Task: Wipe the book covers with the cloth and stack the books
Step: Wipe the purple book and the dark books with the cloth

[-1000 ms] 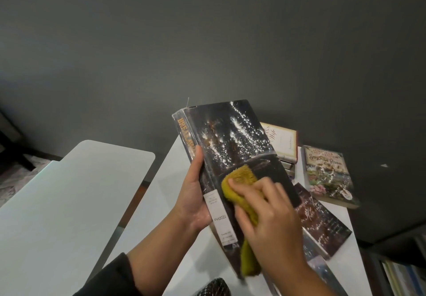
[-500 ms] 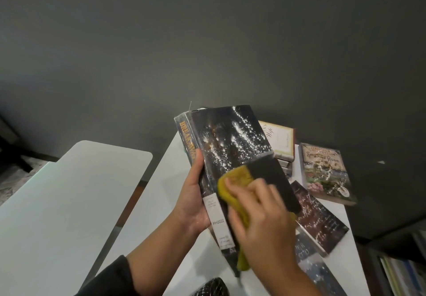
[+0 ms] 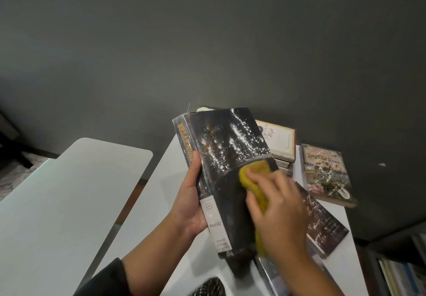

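A thick dark hardback (image 3: pixel 224 155) with a glossy speckled cover and a white spine label is held tilted above the white table (image 3: pixel 147 215). My left hand (image 3: pixel 190 200) grips its spine from the left, thumb on the cover. My right hand (image 3: pixel 280 212) presses a yellow cloth (image 3: pixel 255 175) against the cover's right side; the hand is motion-blurred. On the table behind lie a dark speckled book (image 3: pixel 322 224), a flowered paperback (image 3: pixel 326 174), and a cream book (image 3: pixel 277 140) topping a small stack.
A second white table (image 3: pixel 64 203) stands to the left across a narrow gap. A dark grey wall rises behind. A bookshelf (image 3: pixel 401 270) shows at the lower right. A black mesh object (image 3: pixel 207 287) sits at the bottom edge.
My right hand and the cloth have slid from the cover's lower middle towards its right edge. The book has stayed in my left hand.
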Motion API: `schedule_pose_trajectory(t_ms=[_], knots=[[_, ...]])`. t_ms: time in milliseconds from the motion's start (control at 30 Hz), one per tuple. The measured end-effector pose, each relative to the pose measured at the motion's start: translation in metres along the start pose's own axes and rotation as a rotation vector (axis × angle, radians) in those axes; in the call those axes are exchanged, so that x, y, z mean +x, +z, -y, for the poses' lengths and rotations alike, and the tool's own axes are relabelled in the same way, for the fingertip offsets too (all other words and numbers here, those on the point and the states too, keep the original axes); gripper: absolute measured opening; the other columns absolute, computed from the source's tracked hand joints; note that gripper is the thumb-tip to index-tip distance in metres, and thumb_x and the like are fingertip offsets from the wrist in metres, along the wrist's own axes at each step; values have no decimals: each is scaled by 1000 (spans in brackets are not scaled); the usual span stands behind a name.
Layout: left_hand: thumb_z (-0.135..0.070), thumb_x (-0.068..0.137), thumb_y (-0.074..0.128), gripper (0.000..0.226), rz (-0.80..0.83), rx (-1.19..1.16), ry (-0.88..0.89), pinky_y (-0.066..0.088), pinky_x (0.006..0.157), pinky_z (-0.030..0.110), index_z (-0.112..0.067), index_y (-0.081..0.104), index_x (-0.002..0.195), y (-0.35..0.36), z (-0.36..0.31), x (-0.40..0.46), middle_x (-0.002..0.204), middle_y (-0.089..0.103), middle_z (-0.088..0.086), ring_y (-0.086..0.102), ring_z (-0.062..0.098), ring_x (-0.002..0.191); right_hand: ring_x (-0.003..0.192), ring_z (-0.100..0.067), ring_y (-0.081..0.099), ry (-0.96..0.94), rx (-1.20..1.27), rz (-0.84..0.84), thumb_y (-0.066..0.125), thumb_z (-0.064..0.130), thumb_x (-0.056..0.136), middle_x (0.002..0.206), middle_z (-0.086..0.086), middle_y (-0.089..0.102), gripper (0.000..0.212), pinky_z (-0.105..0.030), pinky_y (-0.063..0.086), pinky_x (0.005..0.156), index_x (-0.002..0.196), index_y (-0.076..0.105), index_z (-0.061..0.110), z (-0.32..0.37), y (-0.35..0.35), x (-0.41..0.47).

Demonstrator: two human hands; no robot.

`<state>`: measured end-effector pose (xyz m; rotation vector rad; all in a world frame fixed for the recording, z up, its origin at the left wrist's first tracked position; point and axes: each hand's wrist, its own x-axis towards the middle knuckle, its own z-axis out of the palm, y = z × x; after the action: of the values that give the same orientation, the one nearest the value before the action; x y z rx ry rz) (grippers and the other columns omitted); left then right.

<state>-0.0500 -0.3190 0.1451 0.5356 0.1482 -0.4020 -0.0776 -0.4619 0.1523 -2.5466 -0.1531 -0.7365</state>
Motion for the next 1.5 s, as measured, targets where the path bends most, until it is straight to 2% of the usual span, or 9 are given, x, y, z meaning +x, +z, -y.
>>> schedule_pose_trajectory(t_ms=[167, 467, 767, 900, 1000, 1167, 1300, 1433, 1500], knots=[[-59, 85, 39, 65, 54, -31, -20, 58, 79, 37, -7, 77, 93, 3, 3, -1, 98, 72, 15, 71, 25, 88, 75, -8, 45, -205, 81, 77, 49, 34, 80, 86, 11, 50, 37, -14, 38, 50, 114, 62, 30, 23, -3, -15], [-56, 82, 48, 52, -17, 14, 1, 57, 82, 39, -17, 76, 101, -4, 3, -1, 107, 71, 11, 69, 25, 93, 83, -12, 44, 213, 1, 3, 68, 17, 82, 94, 1, 57, 30, -14, 27, 57, 111, 69, 22, -40, 4, 29], [-59, 85, 40, 64, 40, -1, -43, 58, 82, 38, -6, 76, 97, 1, 6, -2, 101, 72, 16, 70, 26, 91, 75, -7, 45, -189, 47, 63, 50, 33, 82, 87, 9, 52, 33, -7, 31, 51, 111, 64, 28, 24, -4, -13], [-59, 82, 43, 60, 31, 58, -29, 52, 93, 41, -14, 75, 103, -1, 2, -4, 111, 70, 14, 68, 26, 99, 93, -12, 45, 45, 23, -10, 72, 17, 78, 116, -4, 55, 32, -7, 27, 66, 108, 68, 27, -12, -6, 22], [-58, 82, 42, 56, 62, 46, -9, 54, 88, 39, -17, 77, 96, -1, -2, -5, 104, 72, 11, 69, 24, 93, 113, -23, 49, 113, 28, 25, 68, 16, 83, 133, -4, 52, 32, -23, 34, 83, 113, 67, 27, -22, -9, 33], [-63, 86, 40, 67, 77, 18, -23, 53, 93, 41, -9, 71, 110, -1, -6, -4, 113, 68, 16, 67, 28, 102, 100, -16, 59, -127, 4, 22, 71, 15, 71, 121, 2, 63, 41, -9, 37, 79, 112, 69, 21, 12, -9, 0], [-63, 87, 39, 70, 80, 11, -50, 52, 93, 41, -4, 71, 110, -4, -6, -5, 109, 68, 18, 67, 28, 99, 100, -10, 57, -274, 103, 30, 68, 13, 77, 121, 5, 62, 37, -16, 45, 86, 113, 68, 22, 20, -10, -15], [-62, 82, 44, 63, 45, 58, -15, 49, 97, 44, -13, 74, 105, -2, -7, -7, 113, 69, 15, 66, 28, 102, 90, -14, 60, -32, 121, -46, 70, 9, 77, 118, 9, 61, 37, -30, 54, 72, 111, 68, 24, -14, -9, 17], [-60, 79, 46, 57, 48, 67, 2, 51, 94, 42, -16, 76, 100, -1, -7, -9, 110, 70, 12, 67, 27, 98, 100, -15, 59, 90, 144, -58, 67, 11, 82, 122, 9, 60, 34, -34, 53, 80, 113, 67, 24, -25, -7, 31]])
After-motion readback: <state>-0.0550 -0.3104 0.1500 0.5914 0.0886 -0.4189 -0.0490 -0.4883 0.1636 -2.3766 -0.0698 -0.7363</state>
